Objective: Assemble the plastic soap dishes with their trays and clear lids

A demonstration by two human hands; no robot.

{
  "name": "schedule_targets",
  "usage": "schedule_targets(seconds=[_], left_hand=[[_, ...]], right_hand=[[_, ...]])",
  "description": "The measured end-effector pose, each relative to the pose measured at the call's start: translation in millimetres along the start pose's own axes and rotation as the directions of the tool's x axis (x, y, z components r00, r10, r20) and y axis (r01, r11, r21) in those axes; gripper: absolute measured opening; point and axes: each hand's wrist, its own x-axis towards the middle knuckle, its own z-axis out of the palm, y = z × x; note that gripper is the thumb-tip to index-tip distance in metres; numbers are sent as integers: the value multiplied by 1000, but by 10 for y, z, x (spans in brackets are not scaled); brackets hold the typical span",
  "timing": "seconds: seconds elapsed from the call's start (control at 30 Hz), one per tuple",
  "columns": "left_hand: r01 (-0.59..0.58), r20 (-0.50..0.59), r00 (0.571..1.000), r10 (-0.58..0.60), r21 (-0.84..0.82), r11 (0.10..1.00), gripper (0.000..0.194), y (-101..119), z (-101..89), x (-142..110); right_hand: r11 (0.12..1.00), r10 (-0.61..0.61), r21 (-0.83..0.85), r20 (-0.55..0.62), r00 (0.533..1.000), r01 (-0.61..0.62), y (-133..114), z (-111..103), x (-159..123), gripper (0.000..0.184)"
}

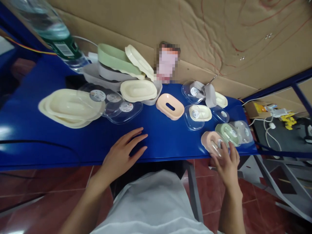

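Note:
My left hand (123,152) is over the front of the blue table, palm down with its fingers stretched apart and nothing in it. Off to the right, my right hand (228,161) has its thumb and fingers on the near right side of a pink oval box (209,141) with a clear lid. Touching that box from behind is a green lidded box (227,133), followed by a pale lidded box (243,131). A peach oval tray with a slot (164,109) lies mid-table. To its right, a clear lid (191,122) partly covers a cream tray (206,112).
Stacked cream trays (65,120) and overlapping clear lids (129,115) lie at left. Behind them are green (112,58) and grey (91,73) containers and a water bottle (58,39). A phone (167,63) leans on the cardboard wall (219,39). A black cable (36,142) crosses the left.

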Motion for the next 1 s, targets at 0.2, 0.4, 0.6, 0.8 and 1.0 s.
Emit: schedule_targets(seconds=[0.2,0.4,0.6,0.8,1.0], left_hand=[[-2,-22,1000,3,34,999,40,-2,31,0],[-38,-42,998,41,68,997,38,-16,66,-3],[-37,-100,994,50,125,992,46,26,57,1],[-122,-139,977,159,243,962,49,53,66,1],[-127,-112,981,157,237,963,38,24,83,-5]], right_hand=[[999,-21,-39,-35,999,20,-400,236,476,67],[974,-187,143,69,980,176,-1183,436,1158,62],[895,-404,293,205,892,338,-1592,477,1483,47],[791,-565,402,188,804,462,-1530,277,1244,40],[992,-107,88,146,983,95,-1195,435,1161,56]])
